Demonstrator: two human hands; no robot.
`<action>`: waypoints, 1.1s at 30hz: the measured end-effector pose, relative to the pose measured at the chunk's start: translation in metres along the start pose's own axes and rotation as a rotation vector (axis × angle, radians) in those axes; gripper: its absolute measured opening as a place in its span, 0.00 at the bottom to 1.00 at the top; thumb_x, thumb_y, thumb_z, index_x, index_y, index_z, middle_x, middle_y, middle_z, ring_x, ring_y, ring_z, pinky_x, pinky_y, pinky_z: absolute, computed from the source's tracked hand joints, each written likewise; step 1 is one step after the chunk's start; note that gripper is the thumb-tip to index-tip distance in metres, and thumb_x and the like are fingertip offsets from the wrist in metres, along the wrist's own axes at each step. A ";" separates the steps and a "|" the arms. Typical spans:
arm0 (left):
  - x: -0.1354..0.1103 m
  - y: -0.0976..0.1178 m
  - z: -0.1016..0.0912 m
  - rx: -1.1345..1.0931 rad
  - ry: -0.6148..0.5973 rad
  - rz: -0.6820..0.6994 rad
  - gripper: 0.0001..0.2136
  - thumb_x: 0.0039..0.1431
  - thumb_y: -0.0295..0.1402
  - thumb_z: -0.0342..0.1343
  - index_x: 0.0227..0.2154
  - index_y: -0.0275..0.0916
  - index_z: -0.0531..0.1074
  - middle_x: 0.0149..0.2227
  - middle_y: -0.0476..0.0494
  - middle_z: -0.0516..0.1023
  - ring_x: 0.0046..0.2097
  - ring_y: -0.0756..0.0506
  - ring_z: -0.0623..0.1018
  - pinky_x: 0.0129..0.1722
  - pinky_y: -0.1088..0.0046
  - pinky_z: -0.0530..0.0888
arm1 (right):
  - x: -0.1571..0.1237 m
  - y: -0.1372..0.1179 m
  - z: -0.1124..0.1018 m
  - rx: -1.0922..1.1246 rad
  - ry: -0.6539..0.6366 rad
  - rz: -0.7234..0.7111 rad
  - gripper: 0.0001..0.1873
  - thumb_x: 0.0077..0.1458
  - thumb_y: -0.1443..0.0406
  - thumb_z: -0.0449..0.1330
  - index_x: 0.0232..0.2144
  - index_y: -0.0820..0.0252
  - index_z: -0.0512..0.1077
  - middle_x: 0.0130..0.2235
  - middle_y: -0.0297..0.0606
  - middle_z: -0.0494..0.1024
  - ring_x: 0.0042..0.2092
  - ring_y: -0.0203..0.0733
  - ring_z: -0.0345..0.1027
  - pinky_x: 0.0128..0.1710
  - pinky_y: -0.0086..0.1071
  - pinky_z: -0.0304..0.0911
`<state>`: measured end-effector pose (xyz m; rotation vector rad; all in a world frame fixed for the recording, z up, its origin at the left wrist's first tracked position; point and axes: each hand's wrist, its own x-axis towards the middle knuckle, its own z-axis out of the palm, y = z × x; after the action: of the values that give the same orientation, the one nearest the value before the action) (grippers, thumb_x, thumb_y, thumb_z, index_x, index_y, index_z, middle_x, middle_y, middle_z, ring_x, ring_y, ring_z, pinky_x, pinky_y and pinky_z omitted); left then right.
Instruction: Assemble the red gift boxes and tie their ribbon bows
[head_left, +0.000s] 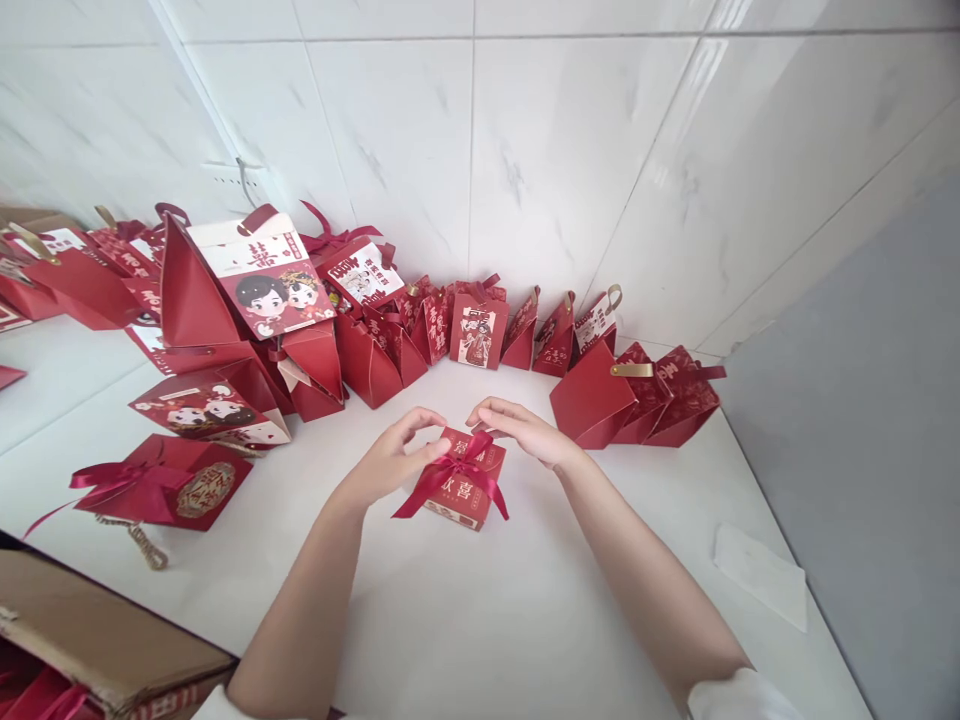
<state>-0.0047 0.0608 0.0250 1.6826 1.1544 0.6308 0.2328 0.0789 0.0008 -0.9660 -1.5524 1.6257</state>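
A small red gift box with pale lettering and a printed front sits on the white table, slightly turned. A dark pink ribbon is tied in a bow on its top, with its tails hanging over the sides. My left hand is curved around the box's far left corner, thumb on the top and fingers behind. Over the far right edge reaches my right hand, its fingers stretched toward the bow; its thumb is mostly hidden.
Red gift boxes line the wall, including a printed one and a group on the right. Large boxes are stacked at left, near a ribboned box. A cardboard carton stands front left; a white sheet lies right.
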 end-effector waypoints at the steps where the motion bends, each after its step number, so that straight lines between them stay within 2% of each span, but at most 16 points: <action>1: -0.001 -0.001 -0.005 0.033 0.063 -0.009 0.14 0.58 0.47 0.55 0.39 0.42 0.69 0.42 0.46 0.73 0.44 0.44 0.74 0.45 0.68 0.70 | -0.003 -0.001 -0.002 -0.023 0.029 0.005 0.20 0.59 0.47 0.55 0.37 0.57 0.73 0.43 0.37 0.74 0.47 0.42 0.67 0.50 0.37 0.59; 3: -0.003 -0.003 -0.016 0.119 0.131 -0.029 0.15 0.60 0.49 0.52 0.32 0.41 0.66 0.34 0.49 0.70 0.37 0.47 0.71 0.40 0.71 0.68 | -0.007 -0.002 -0.004 -0.113 0.091 0.010 0.24 0.60 0.45 0.51 0.32 0.57 0.72 0.42 0.37 0.74 0.48 0.43 0.67 0.51 0.38 0.58; 4: -0.004 -0.004 -0.019 0.150 0.116 -0.039 0.17 0.61 0.49 0.49 0.29 0.40 0.65 0.31 0.50 0.68 0.34 0.48 0.69 0.37 0.72 0.67 | -0.008 -0.002 -0.004 -0.177 0.109 0.015 0.25 0.60 0.44 0.50 0.30 0.58 0.71 0.40 0.37 0.74 0.46 0.43 0.67 0.50 0.38 0.58; 6: -0.006 -0.005 -0.024 0.184 0.029 -0.052 0.19 0.62 0.50 0.46 0.26 0.39 0.63 0.27 0.51 0.64 0.31 0.49 0.65 0.32 0.73 0.63 | -0.009 0.000 -0.002 -0.302 0.117 0.034 0.27 0.60 0.43 0.49 0.26 0.58 0.69 0.34 0.35 0.72 0.39 0.41 0.65 0.44 0.37 0.59; 9: -0.006 -0.003 -0.021 0.186 -0.068 -0.067 0.20 0.61 0.51 0.48 0.24 0.39 0.62 0.25 0.51 0.62 0.30 0.49 0.63 0.30 0.73 0.61 | -0.009 0.002 0.001 -0.382 0.087 0.056 0.27 0.59 0.43 0.50 0.22 0.58 0.66 0.28 0.31 0.66 0.31 0.37 0.58 0.35 0.34 0.57; 12: -0.004 0.000 -0.013 0.157 -0.114 -0.073 0.19 0.60 0.50 0.50 0.24 0.39 0.63 0.25 0.51 0.63 0.29 0.50 0.63 0.29 0.74 0.61 | -0.008 0.004 0.001 -0.372 0.051 0.033 0.25 0.58 0.44 0.53 0.24 0.59 0.68 0.30 0.32 0.67 0.31 0.37 0.60 0.33 0.32 0.58; 15: -0.001 0.000 -0.005 0.106 -0.142 -0.084 0.19 0.60 0.49 0.51 0.23 0.38 0.62 0.24 0.52 0.60 0.27 0.51 0.61 0.27 0.74 0.59 | -0.009 0.005 -0.002 -0.372 0.027 0.016 0.23 0.58 0.46 0.56 0.29 0.58 0.73 0.35 0.35 0.71 0.35 0.39 0.65 0.36 0.33 0.61; 21: 0.002 -0.004 -0.001 0.049 -0.079 -0.066 0.20 0.61 0.47 0.51 0.21 0.38 0.59 0.24 0.52 0.56 0.27 0.52 0.59 0.28 0.74 0.58 | -0.012 0.003 -0.005 -0.368 -0.006 0.031 0.22 0.58 0.46 0.56 0.33 0.58 0.74 0.39 0.37 0.75 0.39 0.41 0.69 0.41 0.35 0.65; 27: 0.008 -0.011 0.005 0.021 0.124 -0.006 0.18 0.61 0.46 0.53 0.23 0.37 0.65 0.31 0.49 0.64 0.31 0.50 0.66 0.32 0.73 0.64 | -0.013 -0.001 -0.006 -0.300 -0.015 0.091 0.23 0.57 0.45 0.57 0.35 0.58 0.75 0.41 0.38 0.78 0.44 0.45 0.71 0.46 0.36 0.65; 33: 0.009 -0.016 0.003 0.042 0.102 -0.039 0.20 0.60 0.48 0.53 0.21 0.37 0.64 0.35 0.47 0.66 0.32 0.50 0.67 0.32 0.73 0.65 | -0.014 -0.002 -0.006 -0.291 -0.037 0.105 0.22 0.56 0.46 0.58 0.34 0.57 0.76 0.41 0.38 0.80 0.42 0.45 0.72 0.43 0.36 0.66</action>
<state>-0.0048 0.0692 0.0082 1.6755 1.2778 0.6780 0.2454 0.0698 0.0031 -1.1937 -1.8255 1.5204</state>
